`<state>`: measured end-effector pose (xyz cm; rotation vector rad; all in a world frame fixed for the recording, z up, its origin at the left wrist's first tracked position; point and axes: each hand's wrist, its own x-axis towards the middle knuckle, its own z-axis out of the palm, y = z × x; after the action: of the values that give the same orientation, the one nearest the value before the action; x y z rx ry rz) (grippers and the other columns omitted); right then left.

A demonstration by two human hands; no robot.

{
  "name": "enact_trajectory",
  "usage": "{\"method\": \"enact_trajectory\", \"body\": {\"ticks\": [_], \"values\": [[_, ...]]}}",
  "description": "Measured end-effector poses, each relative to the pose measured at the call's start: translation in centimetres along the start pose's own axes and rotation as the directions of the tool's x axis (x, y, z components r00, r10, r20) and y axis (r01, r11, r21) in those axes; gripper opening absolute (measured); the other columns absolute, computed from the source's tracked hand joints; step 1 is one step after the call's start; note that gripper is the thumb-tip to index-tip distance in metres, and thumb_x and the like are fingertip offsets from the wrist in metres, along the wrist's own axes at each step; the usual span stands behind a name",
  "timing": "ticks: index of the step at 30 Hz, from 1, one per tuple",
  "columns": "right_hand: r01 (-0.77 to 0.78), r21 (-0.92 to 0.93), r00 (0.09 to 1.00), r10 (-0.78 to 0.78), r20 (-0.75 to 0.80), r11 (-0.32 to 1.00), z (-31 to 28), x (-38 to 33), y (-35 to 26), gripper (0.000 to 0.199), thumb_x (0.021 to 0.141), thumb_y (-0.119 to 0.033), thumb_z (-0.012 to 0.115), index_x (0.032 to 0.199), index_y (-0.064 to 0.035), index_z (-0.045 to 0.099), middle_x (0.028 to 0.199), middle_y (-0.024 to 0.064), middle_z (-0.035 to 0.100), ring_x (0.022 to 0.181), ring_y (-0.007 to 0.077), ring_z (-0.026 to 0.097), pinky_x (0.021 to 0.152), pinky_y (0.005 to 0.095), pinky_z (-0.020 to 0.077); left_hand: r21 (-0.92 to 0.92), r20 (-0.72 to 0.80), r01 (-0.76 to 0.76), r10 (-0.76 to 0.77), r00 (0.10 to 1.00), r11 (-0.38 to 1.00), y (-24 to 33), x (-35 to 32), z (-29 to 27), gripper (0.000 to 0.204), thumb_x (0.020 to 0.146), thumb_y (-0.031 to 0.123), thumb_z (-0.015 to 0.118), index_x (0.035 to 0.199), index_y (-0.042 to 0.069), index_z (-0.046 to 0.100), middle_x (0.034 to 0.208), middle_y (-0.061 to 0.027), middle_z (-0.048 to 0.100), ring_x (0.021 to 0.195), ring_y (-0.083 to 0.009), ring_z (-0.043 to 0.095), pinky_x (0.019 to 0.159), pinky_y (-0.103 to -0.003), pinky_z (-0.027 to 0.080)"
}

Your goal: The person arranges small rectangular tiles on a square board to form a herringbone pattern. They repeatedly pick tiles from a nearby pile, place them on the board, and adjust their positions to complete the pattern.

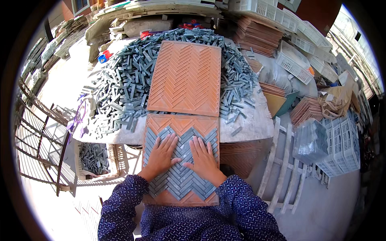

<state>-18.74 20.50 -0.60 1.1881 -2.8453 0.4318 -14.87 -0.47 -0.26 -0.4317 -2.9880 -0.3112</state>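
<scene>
Both palms lie flat on a herringbone sheet of grey stone strips (183,172), set in the grooves of an orange mould tray (169,197). My left hand (161,154) rests on the left half, fingers stretched forward. On the right half lies my right hand (202,158), its fingers slightly spread and its thumb toward the left one. Bare orange grooves show along the tray's far and near ends. Just beyond it, a second orange mould tray (185,78) with unfilled herringbone grooves leans on the heap of loose grey strips (126,80).
The heap covers much of a pale worktable (253,128). Below left stands a white crate (98,174) of strips beside a curved metal railing (40,148). On the right are a pale slatted rack (277,172), a plastic-wrapped stack (309,140), white crates (293,62) and stacked orange trays (257,36).
</scene>
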Motion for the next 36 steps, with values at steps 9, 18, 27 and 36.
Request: {"method": "enact_trajectory", "body": {"ticks": [9, 18, 27, 36], "values": [[0.029, 0.333, 0.956, 0.071, -0.286, 0.942, -1.6, 1.4, 3.5, 0.04, 0.085, -0.015, 0.06, 0.122, -0.001, 0.053, 0.119, 0.0182, 0.055, 0.112, 0.0348, 0.05, 0.095, 0.0436, 0.0396, -0.019, -0.001, 0.02, -0.02, 1.0, 1.0, 0.4, -0.3, 0.2, 0.08, 0.086, 0.054, 0.049, 0.143, 0.002, 0.026, 0.15, -0.0136, 0.026, 0.14, -0.0274, 0.022, 0.114, -0.047, 0.011], [-0.04, 0.18, 0.932, 0.102, -0.349, 0.983, -0.6, 2.2, 3.5, 0.021, 0.075, -0.005, 0.066, 0.095, -0.0022, 0.06, 0.087, 0.013, 0.059, 0.082, 0.0322, 0.058, 0.072, 0.0409, 0.0483, -0.04, -0.02, 0.034, -0.034, 0.999, 0.999, 0.7, -0.2, 0.1, 0.079, 0.086, 0.052, 0.049, 0.143, 0.002, 0.027, 0.149, -0.0137, 0.029, 0.14, -0.0269, 0.022, 0.114, -0.046, 0.01], [-0.096, 0.178, 0.914, 0.158, -0.374, 0.979, 0.2, 2.4, 3.8, 0.015, 0.076, -0.005, 0.064, 0.09, -0.005, 0.06, 0.081, 0.0128, 0.058, 0.077, 0.0319, 0.058, 0.067, 0.0419, 0.0485, -0.024, -0.024, 0.036, -0.036, 0.999, 0.999, 0.7, -0.3, 0.0, 0.078, 0.087, 0.052, 0.049, 0.143, 0.003, 0.028, 0.149, -0.0131, 0.029, 0.139, -0.0264, 0.023, 0.114, -0.046, 0.01], [-0.002, 0.116, 0.912, 0.049, -0.407, 0.993, 0.2, 2.5, 3.6, 0.01, 0.074, -0.002, 0.057, 0.083, -0.0028, 0.06, 0.077, 0.0114, 0.055, 0.077, 0.0315, 0.058, 0.067, 0.0415, 0.047, -0.041, -0.014, 0.043, -0.044, 0.999, 0.998, 1.0, -0.2, 0.0, 0.077, 0.087, 0.051, 0.05, 0.143, 0.002, 0.029, 0.149, -0.0127, 0.029, 0.14, -0.0257, 0.023, 0.115, -0.046, 0.01]]}}
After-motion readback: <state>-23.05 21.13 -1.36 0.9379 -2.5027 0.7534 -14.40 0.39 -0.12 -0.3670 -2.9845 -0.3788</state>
